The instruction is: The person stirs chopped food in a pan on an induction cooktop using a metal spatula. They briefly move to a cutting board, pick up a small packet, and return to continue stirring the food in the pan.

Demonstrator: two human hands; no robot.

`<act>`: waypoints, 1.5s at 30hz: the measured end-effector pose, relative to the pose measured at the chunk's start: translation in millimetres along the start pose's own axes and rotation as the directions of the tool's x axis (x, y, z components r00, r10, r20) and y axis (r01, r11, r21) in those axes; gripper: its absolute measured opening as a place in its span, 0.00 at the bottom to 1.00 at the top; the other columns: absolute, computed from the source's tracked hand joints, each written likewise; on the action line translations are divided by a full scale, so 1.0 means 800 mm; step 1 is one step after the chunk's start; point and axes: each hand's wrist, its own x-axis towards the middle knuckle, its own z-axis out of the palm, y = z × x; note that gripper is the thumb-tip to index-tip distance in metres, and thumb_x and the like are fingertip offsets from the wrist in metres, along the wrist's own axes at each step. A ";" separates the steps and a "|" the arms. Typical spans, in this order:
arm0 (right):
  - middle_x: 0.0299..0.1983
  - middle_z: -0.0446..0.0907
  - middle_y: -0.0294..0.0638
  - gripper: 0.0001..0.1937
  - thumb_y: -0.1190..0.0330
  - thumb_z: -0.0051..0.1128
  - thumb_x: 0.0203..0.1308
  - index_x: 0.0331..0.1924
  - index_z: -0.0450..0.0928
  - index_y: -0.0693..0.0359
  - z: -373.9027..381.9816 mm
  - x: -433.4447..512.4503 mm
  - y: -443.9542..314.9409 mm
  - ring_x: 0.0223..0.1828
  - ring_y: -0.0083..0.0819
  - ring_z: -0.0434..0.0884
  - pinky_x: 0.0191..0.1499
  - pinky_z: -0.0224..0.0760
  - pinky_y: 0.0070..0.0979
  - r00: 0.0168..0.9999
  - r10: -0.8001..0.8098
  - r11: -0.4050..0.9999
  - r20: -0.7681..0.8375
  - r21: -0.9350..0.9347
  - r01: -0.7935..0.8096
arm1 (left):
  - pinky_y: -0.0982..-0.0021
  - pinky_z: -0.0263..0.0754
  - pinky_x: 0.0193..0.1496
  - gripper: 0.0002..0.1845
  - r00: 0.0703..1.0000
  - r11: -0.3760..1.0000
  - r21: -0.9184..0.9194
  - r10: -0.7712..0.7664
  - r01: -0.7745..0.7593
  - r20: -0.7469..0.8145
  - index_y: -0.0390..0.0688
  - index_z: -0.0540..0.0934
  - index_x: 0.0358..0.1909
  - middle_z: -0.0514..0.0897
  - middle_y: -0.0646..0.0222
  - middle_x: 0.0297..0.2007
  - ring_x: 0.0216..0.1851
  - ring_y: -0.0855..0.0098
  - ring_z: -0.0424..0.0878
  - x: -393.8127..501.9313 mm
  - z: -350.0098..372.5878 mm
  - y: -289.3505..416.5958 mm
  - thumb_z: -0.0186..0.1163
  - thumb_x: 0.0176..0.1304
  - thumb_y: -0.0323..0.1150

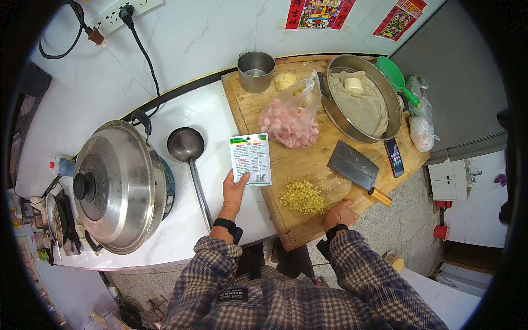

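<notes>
My left hand (234, 190) grips the lower edge of a flat printed sachet (250, 160), thumb on its front, above the left edge of a wooden cutting board (264, 198). My right hand (341, 215) rests at the board's near edge with fingers curled; nothing shows in it, though its palm side is hidden. A heap of minced yellow bits, maybe ginger (302, 198), lies between my hands. Beyond my right hand a Chinese cleaver (354, 164) lies flat, its wooden handle (380, 196) jutting past the edge. A clear plastic bag of diced pink meat (288, 121) sits farther back.
A large lidded steel pot (119, 185) and a ladle (185, 144) are on the white counter at left. At the board's back stand a metal mug (255, 72) and a cloth-lined steamer (367, 99). A smartphone (394, 157) lies near the right edge, by a green scoop (390, 71).
</notes>
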 end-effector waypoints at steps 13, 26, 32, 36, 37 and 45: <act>0.47 0.81 0.69 0.41 0.39 0.49 0.75 0.54 0.68 0.82 0.001 0.001 0.001 0.39 0.62 0.89 0.39 0.85 0.52 1.000 -0.004 1.000 0.013 -0.005 0.004 | 0.71 0.77 0.65 0.19 1.000 1.000 0.008 -0.016 0.016 -0.020 0.38 0.82 0.66 0.90 0.70 0.56 0.56 0.77 0.84 -0.001 0.002 0.005 0.69 0.76 0.28; 0.51 0.80 0.70 0.42 0.38 0.48 0.76 0.61 0.67 0.82 -0.001 0.000 0.000 0.41 0.63 0.89 0.41 0.86 0.52 0.999 0.014 1.000 0.035 -0.008 -0.014 | 0.70 0.78 0.65 0.19 0.999 0.999 0.024 -0.043 0.044 -0.017 0.39 0.81 0.65 0.89 0.71 0.57 0.56 0.76 0.84 0.000 0.001 0.005 0.69 0.77 0.29; 0.50 0.80 0.69 0.41 0.39 0.48 0.76 0.59 0.68 0.81 -0.003 -0.002 -0.001 0.41 0.62 0.89 0.40 0.85 0.52 1.000 0.004 1.000 0.010 -0.010 -0.004 | 0.70 0.78 0.64 0.19 0.999 0.999 0.010 -0.038 0.038 -0.007 0.38 0.81 0.66 0.89 0.70 0.57 0.55 0.77 0.85 0.002 -0.001 0.001 0.69 0.77 0.29; 0.51 0.85 0.66 0.41 0.34 0.48 0.72 0.54 0.75 0.75 0.000 0.002 0.001 0.47 0.61 0.89 0.49 0.84 0.55 0.997 0.056 0.998 0.049 0.014 -0.057 | 0.70 0.78 0.64 0.19 1.000 1.000 0.014 -0.019 0.020 -0.015 0.38 0.81 0.66 0.89 0.70 0.57 0.55 0.77 0.85 0.002 0.000 0.001 0.69 0.77 0.28; 0.51 0.85 0.66 0.41 0.34 0.48 0.72 0.54 0.75 0.76 0.001 0.002 0.001 0.47 0.61 0.89 0.49 0.84 0.55 0.998 0.048 0.999 0.028 0.010 -0.048 | 0.70 0.78 0.65 0.20 1.000 1.000 0.019 -0.014 0.015 -0.015 0.38 0.81 0.66 0.89 0.70 0.57 0.56 0.77 0.85 0.002 0.000 0.001 0.69 0.77 0.28; 0.53 0.84 0.66 0.42 0.34 0.47 0.73 0.56 0.73 0.76 -0.009 -0.002 -0.006 0.50 0.62 0.89 0.52 0.83 0.54 0.997 0.071 0.997 0.028 0.012 -0.072 | 0.72 0.77 0.65 0.20 1.000 1.000 0.001 -0.010 0.010 -0.019 0.38 0.82 0.67 0.90 0.71 0.57 0.57 0.77 0.84 -0.001 0.002 0.003 0.69 0.76 0.28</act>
